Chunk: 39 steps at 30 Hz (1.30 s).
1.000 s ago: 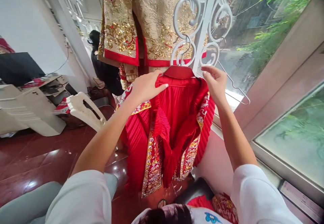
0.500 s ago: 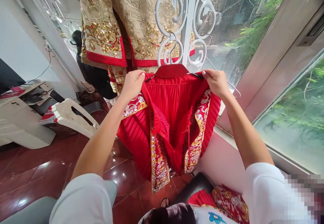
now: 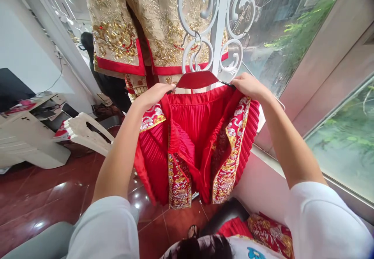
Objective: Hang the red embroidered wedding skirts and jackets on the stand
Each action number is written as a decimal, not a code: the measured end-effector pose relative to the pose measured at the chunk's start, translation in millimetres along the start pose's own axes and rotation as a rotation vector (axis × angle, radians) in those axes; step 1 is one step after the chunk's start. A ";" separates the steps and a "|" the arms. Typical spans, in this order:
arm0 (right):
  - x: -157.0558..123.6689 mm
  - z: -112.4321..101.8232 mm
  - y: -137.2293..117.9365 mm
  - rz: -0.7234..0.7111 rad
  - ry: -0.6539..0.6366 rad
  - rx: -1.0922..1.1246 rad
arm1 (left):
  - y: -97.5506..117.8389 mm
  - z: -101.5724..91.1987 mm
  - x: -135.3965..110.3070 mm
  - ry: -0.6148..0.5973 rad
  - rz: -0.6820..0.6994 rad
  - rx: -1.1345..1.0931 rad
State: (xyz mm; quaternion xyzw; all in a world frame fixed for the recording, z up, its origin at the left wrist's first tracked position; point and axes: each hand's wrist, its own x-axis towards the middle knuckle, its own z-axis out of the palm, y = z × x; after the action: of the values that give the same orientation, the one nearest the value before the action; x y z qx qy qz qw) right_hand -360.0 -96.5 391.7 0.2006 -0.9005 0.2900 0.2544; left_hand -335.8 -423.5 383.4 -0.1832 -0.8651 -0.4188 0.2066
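The red garment [image 3: 195,134] is softly shiny pleated cloth, its panels [image 3: 180,185] rough with metallic-looking embroidery. The hanger [image 3: 197,79] looks smooth and glossy, its hook [image 3: 200,44] bare metal. Floor tiles [image 3: 43,200] look polished; the beige garment [image 3: 159,32] glitters with rough sequins.

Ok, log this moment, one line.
left hand: holds red garment, top left; right hand: holds it, top right; red hanger: hooked on white scrollwork

One left hand [image 3: 154,95], one right hand [image 3: 251,86], two white sleeves [image 3: 106,229], one red skirt [image 3: 189,112], one red hanger [image 3: 196,79], one wire hanger [image 3: 247,68], one gold jacket [image 3: 163,27], one white chair [image 3: 80,128], one screen [image 3: 14,89], one desk [image 3: 35,138], one person in black [image 3: 112,89] and one sandalled foot [image 3: 193,231] can be counted in view.
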 end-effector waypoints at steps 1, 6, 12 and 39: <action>-3.4 1.5 -1.4 -0.001 0.036 -0.024 | 0.6 -1.3 -1.2 -0.011 0.026 0.004; -27.7 -2.6 -21.7 -0.031 0.158 -0.098 | 11.3 0.6 -23.3 0.234 0.196 0.139; -57.6 17.7 -40.7 0.004 0.112 -0.168 | 11.8 45.7 -120.1 0.679 0.225 0.435; -236.7 182.7 -47.5 0.526 -0.109 -0.014 | -79.3 175.5 -260.7 0.304 -0.445 -0.076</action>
State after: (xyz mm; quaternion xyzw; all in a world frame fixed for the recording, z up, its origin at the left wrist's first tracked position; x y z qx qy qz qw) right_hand -211.3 -195.7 147.3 -0.0269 -0.9360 0.3289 0.1228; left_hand -189.4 -366.7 99.8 0.0688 -0.8267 -0.5088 0.2301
